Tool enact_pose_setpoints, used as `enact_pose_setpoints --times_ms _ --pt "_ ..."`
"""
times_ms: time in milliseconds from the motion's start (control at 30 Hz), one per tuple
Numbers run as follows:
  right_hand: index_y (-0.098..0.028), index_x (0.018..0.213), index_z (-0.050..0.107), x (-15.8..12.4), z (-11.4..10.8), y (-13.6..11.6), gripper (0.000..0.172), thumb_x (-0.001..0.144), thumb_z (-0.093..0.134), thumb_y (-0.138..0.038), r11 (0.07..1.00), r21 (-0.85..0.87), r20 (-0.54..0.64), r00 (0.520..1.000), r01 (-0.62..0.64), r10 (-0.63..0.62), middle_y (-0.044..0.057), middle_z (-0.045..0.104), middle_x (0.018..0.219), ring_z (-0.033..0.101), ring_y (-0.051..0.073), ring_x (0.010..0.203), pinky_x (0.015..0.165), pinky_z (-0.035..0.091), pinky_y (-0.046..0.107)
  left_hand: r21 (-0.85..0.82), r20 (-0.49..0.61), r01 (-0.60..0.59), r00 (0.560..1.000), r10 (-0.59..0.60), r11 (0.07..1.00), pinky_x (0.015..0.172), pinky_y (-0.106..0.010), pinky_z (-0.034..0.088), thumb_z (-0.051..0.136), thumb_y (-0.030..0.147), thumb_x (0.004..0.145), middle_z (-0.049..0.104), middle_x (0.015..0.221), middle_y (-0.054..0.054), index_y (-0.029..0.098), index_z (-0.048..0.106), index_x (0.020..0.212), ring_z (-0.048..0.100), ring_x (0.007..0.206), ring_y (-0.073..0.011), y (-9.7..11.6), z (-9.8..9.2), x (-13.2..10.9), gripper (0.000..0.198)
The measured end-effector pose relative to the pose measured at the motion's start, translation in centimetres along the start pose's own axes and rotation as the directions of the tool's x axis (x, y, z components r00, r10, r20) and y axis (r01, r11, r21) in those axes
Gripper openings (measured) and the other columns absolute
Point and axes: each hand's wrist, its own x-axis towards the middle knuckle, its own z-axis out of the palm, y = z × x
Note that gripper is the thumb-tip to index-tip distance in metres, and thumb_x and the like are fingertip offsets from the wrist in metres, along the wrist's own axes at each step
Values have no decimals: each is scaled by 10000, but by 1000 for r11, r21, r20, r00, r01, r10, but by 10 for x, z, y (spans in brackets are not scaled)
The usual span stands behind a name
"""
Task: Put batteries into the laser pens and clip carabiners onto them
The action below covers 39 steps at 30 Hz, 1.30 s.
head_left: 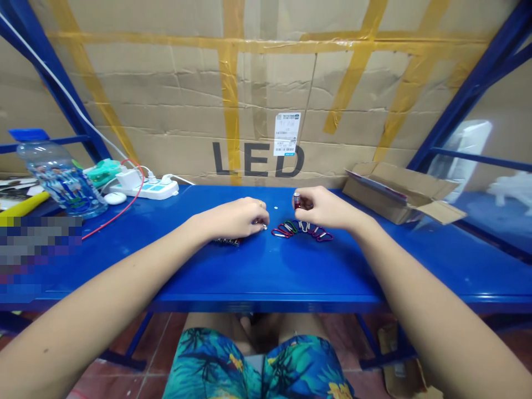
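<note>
The right hand (pixel 319 207) pinches a battery-like cylinder (pixel 296 201) between thumb and fingers, just beyond the fanned carabiners (pixel 303 226); the left hand (pixel 238 216), left of them, pinches a silvery piece (pixel 265 226), too small to identify. A slackened pinch could drop the cylinder among the carabiners. It looks upright, dark red, silver-topped.

We see: bench (pixel 266 269) smooth, glossy; carabiners (pixel 305 226) shiny, metal-looking; small cylinder (pixel 296 201) glossy; cardboard (pixel 174 111) matt, creased; tape (pixel 230 94) glossy plastic; label (pixel 286 134) smooth paper; bottle (pixel 62 185) clear plastic; power strip (pixel 161 190) smooth plastic; shorts (pixel 220 371) matt cloth.
</note>
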Motion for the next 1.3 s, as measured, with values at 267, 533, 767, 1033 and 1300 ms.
enact_pose_setpoints --times_ms 267,533,767,1033,1300 --pt "-184 724 513 0 0 1 46 725 507 -230 998 -57 -4 1000 23 -24 -17 535 660 427 127 613 589 289 276 109 49 0 999 -5 994 824 -316 426 506 189 938 642 984 -82 192 713 958 600 959 -222 5 7 3 208" --pt "-181 731 527 -1 -1 -3 34 731 514 -213 997 -30 -16 998 65 -66 -25 517 645 424 123 610 587 277 274 70 63 -7 998 3 998 842 -305 447 525 173 930 661 1017 -82 179 714 1000 625 953 -210 4 13 4 202" --pt "-182 724 533 -1 1 -2 32 738 505 -189 995 -8 5 995 97 -97 -36 490 630 399 119 607 582 275 275 -26 38 -68 997 69 997 823 -273 442 538 105 920 694 983 -61 182 717 1028 617 932 -181 5 8 3 223" --pt "-184 724 541 0 8 -5 111 814 531 -247 991 33 23 992 126 -127 -31 513 628 434 128 615 580 306 272 75 54 39 998 -43 996 771 -301 386 611 163 888 690 840 -39 196 728 860 552 899 -211 5 4 0 125" --pt "-170 877 677 2 15 -5 159 802 546 -219 977 162 64 986 140 -152 -4 638 726 530 141 654 619 392 266 59 88 145 985 -150 988 755 -308 372 615 152 843 654 753 -45 178 692 797 526 924 -234 12 0 -2 94"
